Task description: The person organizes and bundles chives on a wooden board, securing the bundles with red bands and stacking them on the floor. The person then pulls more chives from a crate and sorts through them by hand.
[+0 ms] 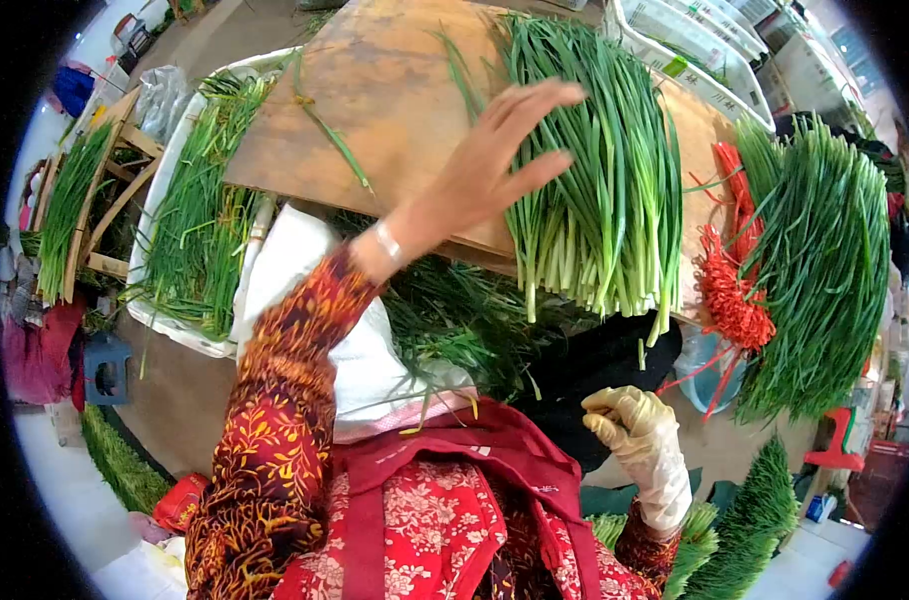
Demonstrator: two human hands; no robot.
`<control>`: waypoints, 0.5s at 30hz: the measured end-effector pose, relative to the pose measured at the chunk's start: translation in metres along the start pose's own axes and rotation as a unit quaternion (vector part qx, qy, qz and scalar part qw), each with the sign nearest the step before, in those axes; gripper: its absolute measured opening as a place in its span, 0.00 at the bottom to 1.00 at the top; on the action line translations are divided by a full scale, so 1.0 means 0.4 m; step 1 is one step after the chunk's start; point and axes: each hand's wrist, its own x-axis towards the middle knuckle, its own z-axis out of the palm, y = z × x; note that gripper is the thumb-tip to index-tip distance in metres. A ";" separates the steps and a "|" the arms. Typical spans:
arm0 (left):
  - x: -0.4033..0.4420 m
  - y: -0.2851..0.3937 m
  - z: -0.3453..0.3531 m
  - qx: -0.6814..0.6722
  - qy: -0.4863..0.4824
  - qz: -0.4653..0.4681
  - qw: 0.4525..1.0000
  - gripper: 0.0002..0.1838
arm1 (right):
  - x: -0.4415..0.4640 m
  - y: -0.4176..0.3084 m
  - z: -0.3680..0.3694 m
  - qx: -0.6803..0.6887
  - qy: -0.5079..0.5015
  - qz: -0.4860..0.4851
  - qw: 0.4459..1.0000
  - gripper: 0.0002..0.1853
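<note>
Greens pile (605, 170) lay on the board (395, 90) at 1 o'clock, partly hidden by the left hand (495, 150) at 12: bare, fingers spread, contact unclear. Gloved right hand (630, 430), 4 o'clock: fingers curled, palm hidden, couldn't tell if it held anything. Red ties (735, 300), 3 o'clock: tangled, ends hard to trace.

We count one bare left hand (483, 168), one gloved right hand (635, 432); one wooden board (375, 100); one pile of green stalks (600, 180) on it; one greens-filled crate (180, 332) at left; one apron (520, 445); red ties (732, 305) too tangled to count
</note>
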 end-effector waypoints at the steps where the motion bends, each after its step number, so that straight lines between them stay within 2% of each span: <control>1: -0.055 0.014 -0.009 -0.029 -0.006 -0.038 0.999 0.33 | 0.002 0.007 0.009 0.006 0.003 -0.002 1.000 0.10; 3: -0.174 0.063 0.002 -0.018 -0.049 -0.108 0.993 0.41 | 0.006 0.018 0.026 0.063 0.011 0.016 0.998 0.09; 5: -0.255 0.111 0.032 0.036 -0.109 -0.112 0.987 0.47 | 0.018 0.029 0.049 0.077 0.009 0.018 0.997 0.09; 7: -0.278 0.137 0.062 0.078 -0.120 -0.125 0.982 0.50 | 0.035 0.040 0.075 0.018 -0.023 -0.016 0.999 0.08; 13: -0.256 0.131 0.113 0.127 -0.104 -0.123 0.979 0.45 | 0.055 0.053 0.122 0.059 -0.036 -0.014 0.998 0.08; 15: -0.249 0.129 0.099 0.072 -0.115 -0.135 0.982 0.46 | 0.049 0.065 0.133 0.074 -0.020 -0.011 0.997 0.08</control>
